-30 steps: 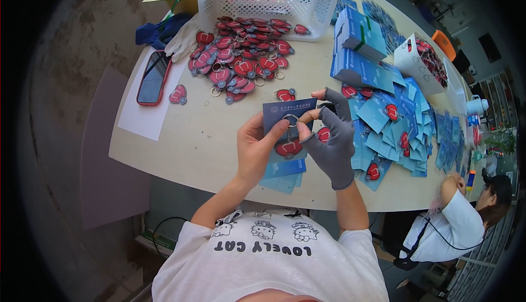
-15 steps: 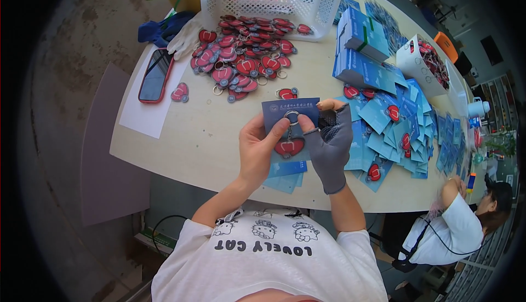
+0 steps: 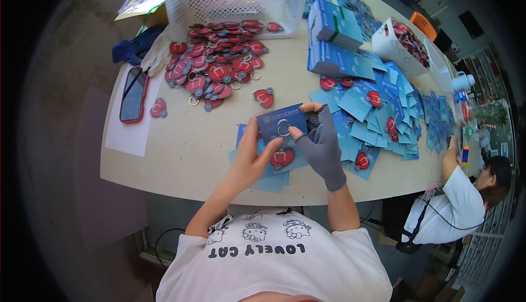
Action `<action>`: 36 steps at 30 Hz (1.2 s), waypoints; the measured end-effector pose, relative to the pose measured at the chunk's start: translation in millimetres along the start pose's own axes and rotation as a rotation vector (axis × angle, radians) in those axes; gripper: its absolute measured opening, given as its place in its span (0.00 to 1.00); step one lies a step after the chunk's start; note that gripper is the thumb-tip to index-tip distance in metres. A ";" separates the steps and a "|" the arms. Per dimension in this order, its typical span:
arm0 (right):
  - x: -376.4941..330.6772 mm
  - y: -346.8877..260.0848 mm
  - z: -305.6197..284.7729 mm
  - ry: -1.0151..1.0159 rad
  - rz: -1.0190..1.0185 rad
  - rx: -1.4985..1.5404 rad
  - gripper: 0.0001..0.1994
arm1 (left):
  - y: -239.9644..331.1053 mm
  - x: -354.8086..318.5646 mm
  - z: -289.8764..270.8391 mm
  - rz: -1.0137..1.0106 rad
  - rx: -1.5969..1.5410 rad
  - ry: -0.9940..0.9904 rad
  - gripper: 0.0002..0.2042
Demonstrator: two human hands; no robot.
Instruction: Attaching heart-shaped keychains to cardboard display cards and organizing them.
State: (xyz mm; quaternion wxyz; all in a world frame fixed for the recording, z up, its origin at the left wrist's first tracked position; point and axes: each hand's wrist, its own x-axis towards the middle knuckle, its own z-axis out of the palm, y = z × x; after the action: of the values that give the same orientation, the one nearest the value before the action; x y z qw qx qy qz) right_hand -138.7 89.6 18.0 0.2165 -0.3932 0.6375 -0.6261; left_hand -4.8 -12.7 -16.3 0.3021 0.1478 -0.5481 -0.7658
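Note:
A blue card [image 3: 293, 119] is held between both hands above the table's near edge, slightly tilted. On its face lies a red heart-shaped keychain [image 3: 281, 158], with its metal ring near the card's upper part. My left hand [image 3: 249, 159] is bare and grips the card's left side, thumb on the short chain below the ring. My right hand [image 3: 323, 146], in a grey fingerless glove, grips the right side, its thumb beside the ring. More blue cards [image 3: 272, 182] lie under the held one. A single keychain [image 3: 264, 98] rests just beyond it.
A heap of red keychains [image 3: 219, 72] lies before a white perforated basket [image 3: 235, 3]. At left is a phone [image 3: 133, 96] on white paper. Stacked cards [image 3: 337, 61], scattered cards [image 3: 364, 129] and a white bin [image 3: 386, 50] occupy the right. A co-worker [image 3: 444, 203] sits at far right.
The view has shifted, so the table's contents appear farther left. The card now tilts, its right side higher. My left thumb has moved from the ring down to the chain.

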 end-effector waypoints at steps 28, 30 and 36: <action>80.8 69.9 1.6 -0.292 -0.471 -1.037 0.20 | 20.8 -35.8 -58.7 0.027 1.595 -0.148 0.41; 80.4 66.4 0.0 -0.251 -0.487 -1.043 0.18 | 22.2 -33.5 -66.0 0.008 1.547 -0.167 0.38; 85.7 71.1 -22.0 -0.118 -0.509 -1.062 0.12 | 21.2 -25.4 -78.5 0.018 1.390 -0.167 0.32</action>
State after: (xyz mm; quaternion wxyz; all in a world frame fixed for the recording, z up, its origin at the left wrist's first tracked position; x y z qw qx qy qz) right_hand -223.2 30.6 -29.6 -0.1320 -0.6223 0.7363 -0.2306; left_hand 65.0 -60.3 -27.2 0.1010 0.2429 -0.9334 -0.2440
